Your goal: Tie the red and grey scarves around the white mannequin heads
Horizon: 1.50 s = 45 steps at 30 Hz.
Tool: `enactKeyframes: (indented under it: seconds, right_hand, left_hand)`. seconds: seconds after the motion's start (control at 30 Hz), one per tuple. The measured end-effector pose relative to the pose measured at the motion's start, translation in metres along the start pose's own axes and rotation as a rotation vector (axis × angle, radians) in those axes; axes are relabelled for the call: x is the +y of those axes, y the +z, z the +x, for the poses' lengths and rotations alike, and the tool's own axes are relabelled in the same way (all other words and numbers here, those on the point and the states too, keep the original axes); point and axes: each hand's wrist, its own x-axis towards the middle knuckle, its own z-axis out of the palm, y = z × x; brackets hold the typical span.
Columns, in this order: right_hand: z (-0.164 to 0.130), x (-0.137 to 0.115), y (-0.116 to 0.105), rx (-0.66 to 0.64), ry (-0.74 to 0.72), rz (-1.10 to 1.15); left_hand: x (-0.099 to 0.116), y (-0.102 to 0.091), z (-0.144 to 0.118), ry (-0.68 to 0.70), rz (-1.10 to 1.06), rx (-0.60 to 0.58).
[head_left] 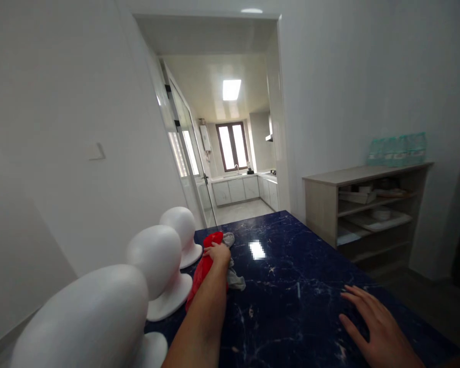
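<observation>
While right hand (377, 323) splayed, left hand (218, 251) on red cloth (202, 268), grip unclear, trays (355, 197) within shelf (320, 212).

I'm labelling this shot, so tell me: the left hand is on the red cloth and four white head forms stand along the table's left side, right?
Not quite: the head view shows three white head forms along the left side of the table, not four. The left hand is on the red cloth.
</observation>
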Motion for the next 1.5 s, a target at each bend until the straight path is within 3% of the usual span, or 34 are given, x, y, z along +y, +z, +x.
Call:
enactKeyframes:
  seconds: [0.13, 0.23, 0.33, 0.47, 0.53, 0.6, 0.73, 0.87, 1.0, 1.13, 1.33, 1.5]
  right_hand:
    - [0.0, -0.001, -0.001, -0.016, 0.008, -0.014]
    - [0.001, 0.0, 0.0, -0.024, 0.015, -0.011]
    - [0.001, 0.003, 0.002, -0.023, 0.007, -0.008]
    - [0.002, 0.005, 0.006, -0.023, -0.003, -0.023]
    - [0.003, 0.004, 0.007, -0.022, -0.011, -0.032]
    - [0.004, 0.004, 0.008, -0.019, -0.012, -0.039]
    - [0.004, -0.001, 0.008, -0.045, 0.003, -0.057]
    - [0.019, -0.03, 0.009, -0.135, 0.016, -0.03]
    - [0.067, -0.09, 0.016, -0.352, -0.061, 0.127]
    - [0.113, -0.138, 0.042, -0.572, -0.16, 0.209]
    - [0.114, -0.156, 0.077, -0.593, -0.375, 0.326]
    - [0.102, -0.158, 0.083, -0.673, -0.518, 0.402]
  left_hand:
    - [-0.005, -0.01, 0.005, -0.131, 0.176, 0.027]
    - [0.015, -0.007, -0.013, -0.038, 0.232, 0.044]
    - [0.044, 0.005, -0.059, 0.262, 0.248, 0.006]
    - [0.06, 0.025, -0.142, 0.566, 0.092, -0.281]
    - [0.05, 0.025, -0.173, 0.522, 0.081, -0.37]
    - [0.031, 0.017, -0.19, 0.418, 0.106, -0.336]
    - [-0.005, -0.008, -0.199, 0.274, 0.077, -0.216]
    - [-0.014, -0.015, -0.206, 0.239, -0.044, -0.153]
    - [-0.003, -0.009, -0.217, 0.317, -0.296, -0.139]
    - [-0.004, -0.012, -0.229, 0.486, -0.534, -0.198]
    - [-0.01, -0.03, -0.235, 0.707, -0.393, -0.28]
    - [-0.003, -0.022, -0.232, 0.802, -0.299, -0.405]
